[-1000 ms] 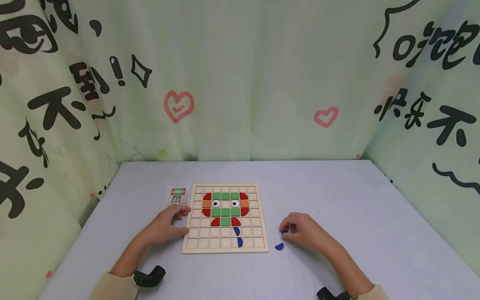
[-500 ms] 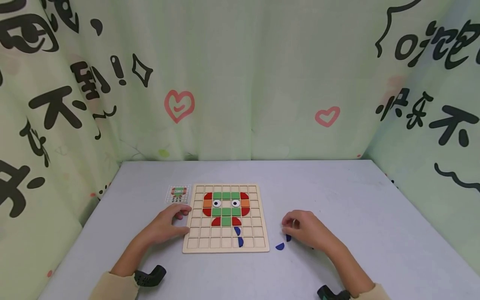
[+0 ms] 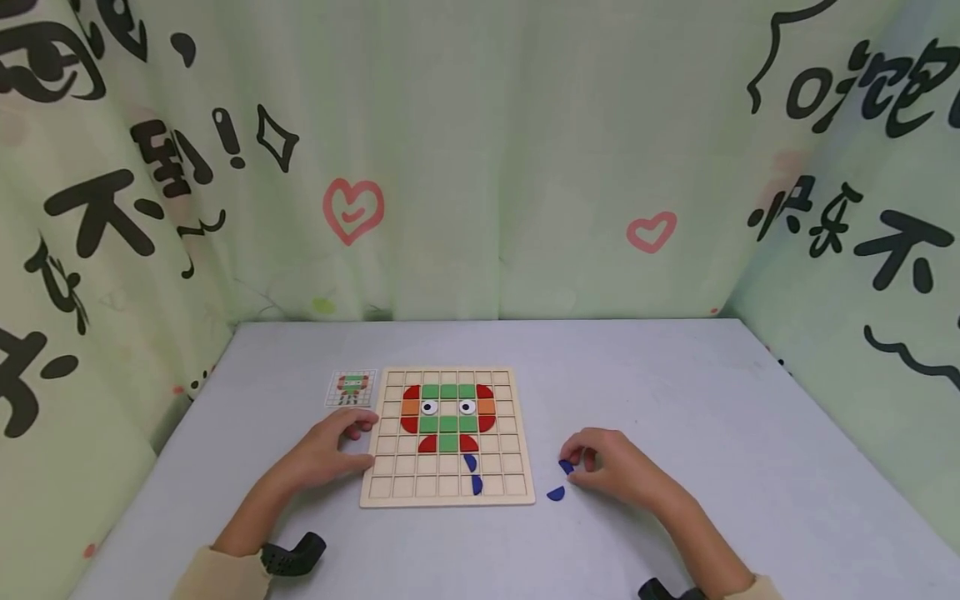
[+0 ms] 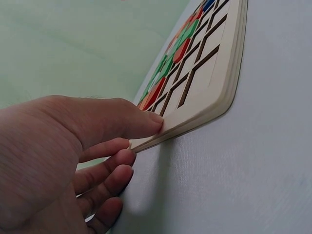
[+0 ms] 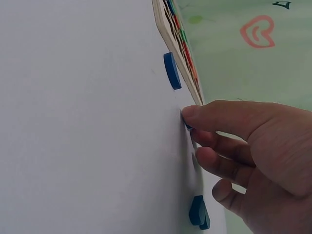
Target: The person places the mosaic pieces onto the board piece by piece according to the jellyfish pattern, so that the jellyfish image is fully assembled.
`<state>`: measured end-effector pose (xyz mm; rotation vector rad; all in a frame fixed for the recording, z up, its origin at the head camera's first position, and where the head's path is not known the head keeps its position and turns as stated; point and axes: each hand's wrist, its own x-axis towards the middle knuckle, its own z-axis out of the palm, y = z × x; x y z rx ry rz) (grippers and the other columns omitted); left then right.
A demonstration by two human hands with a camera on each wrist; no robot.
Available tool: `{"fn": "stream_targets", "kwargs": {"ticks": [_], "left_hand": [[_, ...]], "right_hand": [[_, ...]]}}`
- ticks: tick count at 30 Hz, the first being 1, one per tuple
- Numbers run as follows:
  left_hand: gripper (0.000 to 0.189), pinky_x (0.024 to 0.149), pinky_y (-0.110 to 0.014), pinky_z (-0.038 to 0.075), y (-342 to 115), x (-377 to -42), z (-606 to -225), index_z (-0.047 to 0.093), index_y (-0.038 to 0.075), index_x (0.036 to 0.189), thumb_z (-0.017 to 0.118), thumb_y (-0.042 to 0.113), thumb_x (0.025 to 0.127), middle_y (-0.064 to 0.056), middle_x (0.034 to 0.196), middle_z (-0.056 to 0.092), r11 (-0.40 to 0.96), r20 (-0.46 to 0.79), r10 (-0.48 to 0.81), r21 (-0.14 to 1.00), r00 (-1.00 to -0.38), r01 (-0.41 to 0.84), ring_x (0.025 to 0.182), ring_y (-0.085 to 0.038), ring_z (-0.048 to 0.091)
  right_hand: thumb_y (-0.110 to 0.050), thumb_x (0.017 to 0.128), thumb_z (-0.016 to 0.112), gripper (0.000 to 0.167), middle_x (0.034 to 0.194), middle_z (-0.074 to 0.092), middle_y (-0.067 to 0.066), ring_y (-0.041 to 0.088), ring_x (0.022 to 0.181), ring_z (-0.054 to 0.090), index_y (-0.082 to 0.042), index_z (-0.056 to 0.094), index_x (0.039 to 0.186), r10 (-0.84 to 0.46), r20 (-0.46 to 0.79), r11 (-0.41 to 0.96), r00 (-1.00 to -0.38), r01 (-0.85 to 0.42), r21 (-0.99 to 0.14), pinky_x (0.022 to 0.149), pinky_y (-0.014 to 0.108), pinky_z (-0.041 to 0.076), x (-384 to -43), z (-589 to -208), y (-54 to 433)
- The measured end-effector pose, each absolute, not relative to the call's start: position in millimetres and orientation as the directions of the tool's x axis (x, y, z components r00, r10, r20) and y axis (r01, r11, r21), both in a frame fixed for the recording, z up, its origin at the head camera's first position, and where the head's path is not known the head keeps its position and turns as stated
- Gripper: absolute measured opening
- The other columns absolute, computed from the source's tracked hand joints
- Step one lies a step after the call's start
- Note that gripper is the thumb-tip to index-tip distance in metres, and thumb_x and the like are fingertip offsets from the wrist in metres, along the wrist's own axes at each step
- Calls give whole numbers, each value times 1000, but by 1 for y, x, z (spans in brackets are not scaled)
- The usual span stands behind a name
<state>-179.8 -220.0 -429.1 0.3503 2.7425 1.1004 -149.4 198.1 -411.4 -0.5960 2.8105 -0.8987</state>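
The pale wooden grid board [image 3: 380,492] bears a figure of red, green and orange tiles with two eye tiles; two blue half-round tiles [image 3: 477,485] lie in its lower squares. My left hand [image 3: 333,450] touches the board's left edge with thumb and forefinger, the thumb [image 4: 146,124] straight along the rim and the other fingers loosely bent. Right of the board, my right hand [image 3: 611,462] pinches a blue half-round tile [image 3: 566,467] between thumb and fingertips, low over the table. Another blue half-round tile [image 3: 556,493] lies just in front of it.
A small picture card [image 3: 351,388] of a similar figure lies by the board's upper left corner. More blue tiles [image 5: 197,212] lie under the right hand, hidden in the head view. A printed curtain [image 3: 450,167] surrounds the white table [image 3: 637,367].
My right hand lifted slightly and came back down toward the board. The blue tile under its fingers has shifted left and now sits at the fingertips. The left hand stays at the board's edge.
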Motion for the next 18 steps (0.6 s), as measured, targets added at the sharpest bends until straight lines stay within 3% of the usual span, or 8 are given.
{"fn": "stream_targets", "kwargs": {"ticks": [10, 18], "left_hand": [[54, 89, -37, 46, -224, -179, -428, 56, 8, 127, 78, 14, 78, -4, 115, 57, 696, -53, 297, 696, -953, 178, 104, -19, 50], [55, 88, -34, 46, -225, -181, -430, 56, 7, 128, 78, 17, 79, -3, 116, 56, 670, -17, 344, 704, -939, 233, 103, -17, 50]], "right_hand": [[-11, 80, 76, 23, 87, 63, -7, 3, 74, 53, -15, 72, 102, -488, 7, 694, -873, -393, -604, 69, 20, 47, -152, -416, 197], [-16, 77, 80, 19, 84, 60, -7, 4, 72, 53, -15, 71, 93, -482, 49, 689, -875, -412, -596, 66, 19, 46, -156, -415, 198]]}}
